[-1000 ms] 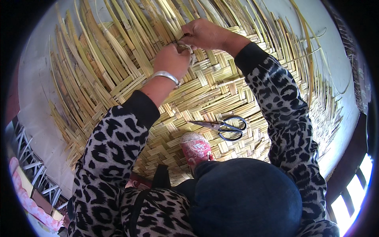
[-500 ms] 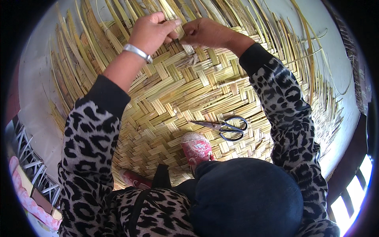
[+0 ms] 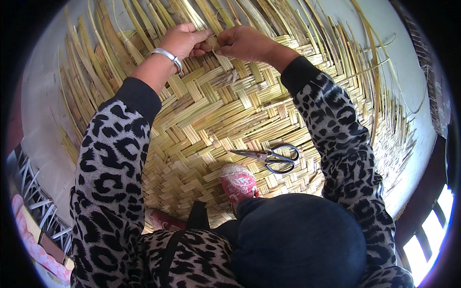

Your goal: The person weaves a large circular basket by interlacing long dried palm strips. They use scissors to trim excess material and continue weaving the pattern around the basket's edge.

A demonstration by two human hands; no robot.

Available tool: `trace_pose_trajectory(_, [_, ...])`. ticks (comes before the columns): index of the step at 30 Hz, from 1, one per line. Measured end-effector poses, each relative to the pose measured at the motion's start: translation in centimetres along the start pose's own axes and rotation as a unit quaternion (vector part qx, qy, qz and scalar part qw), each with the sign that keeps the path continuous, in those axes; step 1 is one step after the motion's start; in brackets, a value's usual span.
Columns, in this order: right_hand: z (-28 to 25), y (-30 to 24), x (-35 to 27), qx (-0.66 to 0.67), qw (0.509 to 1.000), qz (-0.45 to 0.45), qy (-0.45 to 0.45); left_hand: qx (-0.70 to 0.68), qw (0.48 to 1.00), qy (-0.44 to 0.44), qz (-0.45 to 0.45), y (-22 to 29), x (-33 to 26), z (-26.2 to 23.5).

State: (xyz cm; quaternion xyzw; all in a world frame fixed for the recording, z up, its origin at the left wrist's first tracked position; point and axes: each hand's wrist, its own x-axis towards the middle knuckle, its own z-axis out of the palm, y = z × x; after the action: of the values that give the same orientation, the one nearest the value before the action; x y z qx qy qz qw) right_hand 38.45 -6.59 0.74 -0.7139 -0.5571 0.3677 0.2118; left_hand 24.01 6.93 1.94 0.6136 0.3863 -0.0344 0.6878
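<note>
At the far edge of a woven mat (image 3: 206, 125) of split reed strips, both hands work close together. My left hand (image 3: 184, 41), with a silver bracelet at the wrist, is closed, its thumb and curled fingers against a bundle of pale reed strips (image 3: 193, 16). Beside it my right hand (image 3: 244, 44) pinches at the same bundle, where it meets the weave; its fingertips are partly hidden. Nearer to me, scissors (image 3: 272, 156) with black handles lie on the mat, their blades pointing left.
Long unwoven strips (image 3: 103, 53) fan out beyond the mat's far and left edges. One red patterned shoe (image 3: 238, 184) rests on the mat below the scissors, and another (image 3: 164, 220) shows at lower left. A pale floor (image 3: 41, 105) surrounds the mat.
The bundle, earlier lifted between my hands with its end showing, now lies lower against the weave. Both hands have shifted slightly, the right a little nearer to me. The scissors stay put.
</note>
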Motion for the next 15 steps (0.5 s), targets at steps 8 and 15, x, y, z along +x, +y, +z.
trace_pose_trajectory(8, [2.0,0.1,-1.1,-0.027,0.994,0.007,0.108,0.006,0.999,0.025,0.035,-1.9,1.4,0.3])
trace_pose_trajectory(15, [2.6,-1.7,-2.9,-0.039,0.985,-0.007,0.169,0.050,0.988,0.131,0.070,-3.4,1.7,1.9])
